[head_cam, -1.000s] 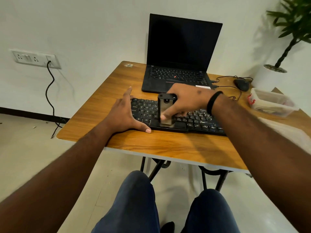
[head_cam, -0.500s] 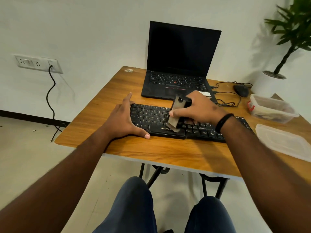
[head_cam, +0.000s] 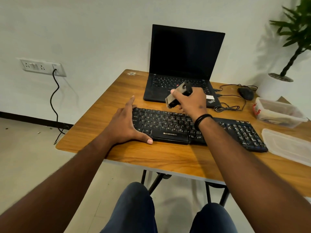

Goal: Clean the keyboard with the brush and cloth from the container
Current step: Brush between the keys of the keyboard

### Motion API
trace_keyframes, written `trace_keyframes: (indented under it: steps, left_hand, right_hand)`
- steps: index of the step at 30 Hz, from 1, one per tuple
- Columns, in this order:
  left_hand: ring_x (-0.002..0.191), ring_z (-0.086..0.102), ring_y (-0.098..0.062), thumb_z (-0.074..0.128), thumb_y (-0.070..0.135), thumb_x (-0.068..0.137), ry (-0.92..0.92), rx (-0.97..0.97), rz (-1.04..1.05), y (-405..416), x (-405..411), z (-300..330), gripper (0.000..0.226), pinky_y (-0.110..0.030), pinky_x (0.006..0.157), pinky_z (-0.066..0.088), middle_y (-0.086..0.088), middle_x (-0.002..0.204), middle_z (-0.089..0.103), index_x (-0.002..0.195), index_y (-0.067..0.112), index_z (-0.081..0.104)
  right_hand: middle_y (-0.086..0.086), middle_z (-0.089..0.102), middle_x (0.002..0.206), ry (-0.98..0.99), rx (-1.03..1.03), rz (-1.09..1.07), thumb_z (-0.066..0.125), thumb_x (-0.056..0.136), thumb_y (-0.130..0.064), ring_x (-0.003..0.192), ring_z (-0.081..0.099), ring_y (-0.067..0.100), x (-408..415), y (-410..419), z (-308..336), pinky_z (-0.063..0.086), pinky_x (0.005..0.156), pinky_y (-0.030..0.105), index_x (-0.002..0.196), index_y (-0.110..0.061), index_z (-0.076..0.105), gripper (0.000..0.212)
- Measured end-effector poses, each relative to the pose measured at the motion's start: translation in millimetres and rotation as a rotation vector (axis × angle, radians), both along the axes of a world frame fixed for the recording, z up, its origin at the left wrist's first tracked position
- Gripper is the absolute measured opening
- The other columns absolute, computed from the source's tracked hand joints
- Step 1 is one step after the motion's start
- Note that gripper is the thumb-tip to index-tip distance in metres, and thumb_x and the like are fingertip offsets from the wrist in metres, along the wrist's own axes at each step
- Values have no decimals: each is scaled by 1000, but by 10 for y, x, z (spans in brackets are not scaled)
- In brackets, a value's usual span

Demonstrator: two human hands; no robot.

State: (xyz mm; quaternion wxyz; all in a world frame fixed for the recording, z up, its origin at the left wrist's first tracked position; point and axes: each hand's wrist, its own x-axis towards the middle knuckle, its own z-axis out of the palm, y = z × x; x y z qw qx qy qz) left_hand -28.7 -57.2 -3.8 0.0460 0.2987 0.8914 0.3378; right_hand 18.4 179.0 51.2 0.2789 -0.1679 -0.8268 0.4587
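— Status at the desk (head_cam: pixel 151 158)?

— Brushing step, by my read. Right hand (head_cam: pixel 190 101) has its grip clenched round the brush (head_cam: pixel 178 95), held tilted just above the keyboard's (head_cam: pixel 168 125) far edge, bristle end pointing toward 8 o'clock. No contact with the keys that I can see.

— Left hand (head_cam: pixel 124 126)?

— Fingers straight, flat against the keyboard's 9 o'clock end, thumb along the near edge. Holding nothing, only steadying.

— Cloth?

— Not out. The container (head_cam: pixel 279 115) sits at 3 o'clock, well apart from the hands, its lid (head_cam: pixel 289 145) off and lying nearer; contents too blurred to name. Wiping looks wholly undone.

— Keys clean?

— Cannot tell. Number pad end sits clear of both hands.
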Motion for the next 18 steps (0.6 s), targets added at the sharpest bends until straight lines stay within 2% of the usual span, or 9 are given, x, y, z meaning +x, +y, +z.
trace_keyframes:
  steps: [2, 3, 5, 7, 9, 12, 15, 17, 18]
  left_hand:
    - [144, 30, -21, 78, 89, 24, 1, 0, 6, -1, -5, -3, 168, -51, 119, 30, 3, 159, 33, 159, 33, -5]
    - [144, 30, -21, 78, 90, 24, 2, 0, 8, -1, -6, -3, 168, -51, 118, 30, 3, 158, 34, 158, 33, -5]
    - [144, 30, -21, 79, 89, 24, 2, 2, 10, -4, -7, -1, 168, -51, 118, 30, 3, 158, 34, 159, 32, -4]
    - [144, 30, -20, 80, 88, 25, 2, 4, 12, -5, -6, -2, 167, -51, 118, 31, 3, 158, 34, 159, 33, -3]
    - [144, 30, -20, 80, 88, 25, 1, 5, 12, -4, -2, -6, 167, -50, 119, 30, 3, 158, 34, 158, 33, -3]
    - [144, 30, -20, 79, 88, 24, -5, 8, 9, -5, 1, -2, 167, -50, 119, 30, 3, 158, 34, 158, 33, -3]
    - [144, 29, -20, 79, 88, 22, -7, 9, 12, -9, 5, 6, 168, -49, 119, 30, 4, 158, 34, 158, 33, -2]
    - [145, 29, -20, 80, 87, 22, -10, 10, 9, -8, 13, 9, 168, -48, 119, 29, 4, 158, 34, 158, 32, -1]
    - [145, 29, -19, 81, 86, 22, -11, 11, 9, -9, 16, 11, 168, -47, 119, 28, 4, 158, 34, 159, 32, -1]
  right_hand:
    - [5, 73, 75, -43, 120, 83, 75, 85, -39, 64, 68, 16, -28, -13, -46, 51, 48, 22, 82, -5, 72, 34]
    - [2, 70, 71, -72, 177, 123, 75, 84, -38, 62, 66, 13, -42, -17, -72, 50, 50, 20, 77, -5, 70, 35]
    - [-8, 62, 64, -119, 257, 160, 76, 84, -37, 58, 58, 3, -56, -31, -95, 40, 48, 9, 64, -17, 61, 31]
    - [-13, 56, 63, -111, 317, 139, 76, 84, -37, 57, 52, -2, -68, -46, -69, 36, 48, 7, 62, -27, 54, 33]
    - [-10, 58, 63, -57, 322, 116, 74, 86, -37, 58, 53, 1, -83, -27, -37, 37, 51, 9, 62, -24, 55, 33]
    - [6, 68, 72, -99, 281, 174, 75, 85, -36, 63, 63, 16, -102, -4, -22, 51, 54, 26, 73, -5, 65, 35]
    - [-6, 59, 66, -163, 314, 159, 75, 85, -35, 59, 55, 5, -98, 11, -18, 38, 46, 9, 66, -19, 57, 31]
    - [-7, 56, 62, -110, 318, 106, 74, 86, -34, 55, 49, 3, -93, 29, 26, 36, 49, 9, 62, -20, 53, 35]
    - [-3, 60, 63, -88, 291, 108, 74, 86, -34, 55, 52, 5, -93, 45, 34, 41, 50, 14, 63, -15, 57, 35]
